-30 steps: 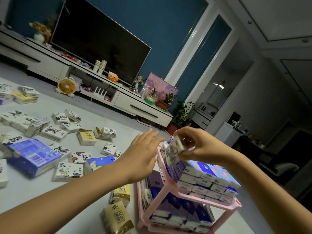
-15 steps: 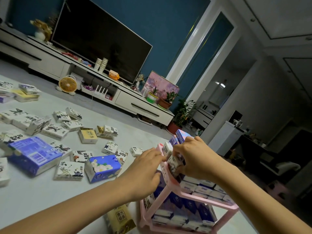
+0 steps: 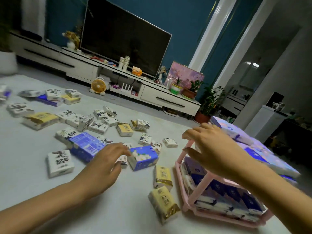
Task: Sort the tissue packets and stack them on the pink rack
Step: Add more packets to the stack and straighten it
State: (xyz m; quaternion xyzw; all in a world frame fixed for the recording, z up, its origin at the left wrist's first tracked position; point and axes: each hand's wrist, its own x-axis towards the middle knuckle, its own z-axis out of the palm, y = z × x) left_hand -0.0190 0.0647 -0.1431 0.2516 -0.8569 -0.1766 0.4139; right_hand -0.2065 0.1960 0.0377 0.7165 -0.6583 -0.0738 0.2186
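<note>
My left grip (image 3: 108, 160) is wide, fingertips at a small white packet (image 3: 122, 160) beside the blue pack (image 3: 143, 158), left of the rack (image 3: 204, 182); my right grip (image 3: 214, 149) hangs spread and empty over the rack top; packet judged light, soft, film-slick, so I pinch across its narrow sides.

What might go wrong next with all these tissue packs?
The rack is piled full on top, so the right hand hovering over its corner might knock packs off. The left hand reaches into a crowded spot beside the blue pack, so it might grab the wrong kind.
</note>
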